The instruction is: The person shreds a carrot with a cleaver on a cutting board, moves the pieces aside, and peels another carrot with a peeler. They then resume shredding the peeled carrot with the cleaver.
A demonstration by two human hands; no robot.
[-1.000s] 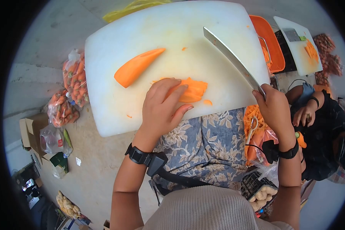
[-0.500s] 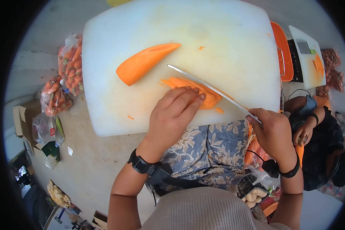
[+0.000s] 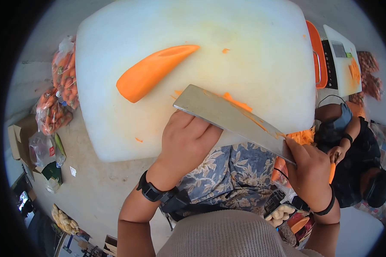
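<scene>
My right hand [image 3: 311, 171] is wrapped round the handle end of a cleaver [image 3: 229, 122]. Its wide blade is turned nearly flat toward me, with bits of carrot stuck along the far edge. My left hand [image 3: 186, 139] is at the blade's near side, over the board's front edge; the blade hides its fingertips. Orange carrot slices [image 3: 238, 103] peek out beyond the blade, the rest being covered. A large peeled piece of carrot [image 3: 152, 75], cut along one side, lies farther left on the white cutting board [image 3: 261, 51].
Bags of carrots [image 3: 66, 77] stand on the floor at left, near a cardboard box [image 3: 19, 141]. An orange tub [image 3: 317, 55] is beyond the board's right edge. Shredded carrot [image 3: 302, 136] lies below that side. At right, another person's hand [image 3: 337, 154] is near a second cutting board [image 3: 343, 64].
The cleaver has tipped from edge-on to nearly flat, now covering most of the slices and my left fingertips. The board appears shifted slightly left in view.
</scene>
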